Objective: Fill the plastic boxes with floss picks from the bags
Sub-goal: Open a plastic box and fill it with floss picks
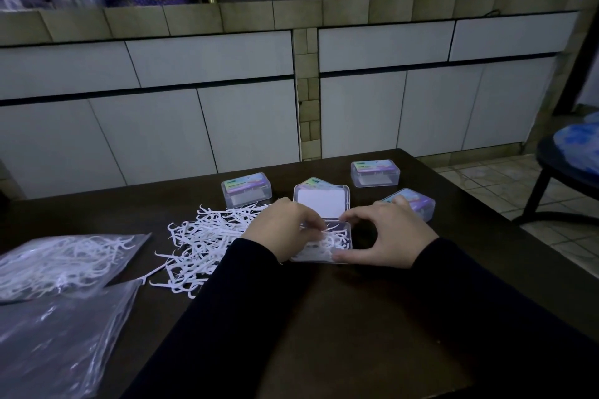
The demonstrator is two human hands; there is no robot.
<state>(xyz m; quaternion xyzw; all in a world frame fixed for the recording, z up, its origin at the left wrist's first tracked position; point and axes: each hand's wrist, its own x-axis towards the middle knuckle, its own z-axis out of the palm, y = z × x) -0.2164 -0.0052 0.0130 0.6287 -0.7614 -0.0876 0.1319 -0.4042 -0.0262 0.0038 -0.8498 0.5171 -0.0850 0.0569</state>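
Head view: five boxes (322, 227), two bags (61, 261), two hands (389, 233)

Quantities on the tabletop (324, 317): one open plastic box (324, 236), centre; four closed plastic boxes, at 11 o'clock (246, 193), 12 o'clock (316, 182), 1 o'clock (375, 173) and 2 o'clock (411, 202) of it; two clear bags (61, 261) (58, 343) at 8 o'clock; one loose heap of floss picks (204, 236), uncountable. Two hands (285, 230) (389, 233).

Long black sleeves cover both arms, ending at bare wrists.
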